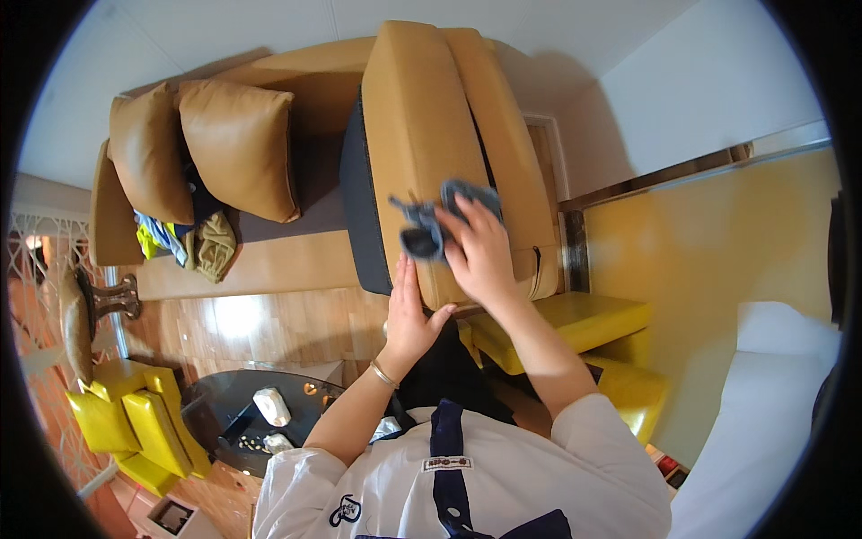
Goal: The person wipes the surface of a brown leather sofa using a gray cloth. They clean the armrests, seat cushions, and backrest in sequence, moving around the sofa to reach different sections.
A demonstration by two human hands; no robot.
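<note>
A blurred grey-blue cloth [421,229] is bunched under the fingers of my right hand [479,252], on the upper face of a tan sofa cushion [417,135]. My left hand [412,310] lies flat against the near end of that cushion, thumb spread and nothing held. The cushion's dark fabric side [363,202] faces left. To its right, across a narrow dark gap, runs another tan padded section [512,155] of the sofa.
Two tan pillows [236,145] and crumpled clothes [214,246] lie on the sofa's left part. A dark oval table [222,397] holds a white packet [271,406]. Yellow padded seats stand at lower left [151,431] and right [566,320].
</note>
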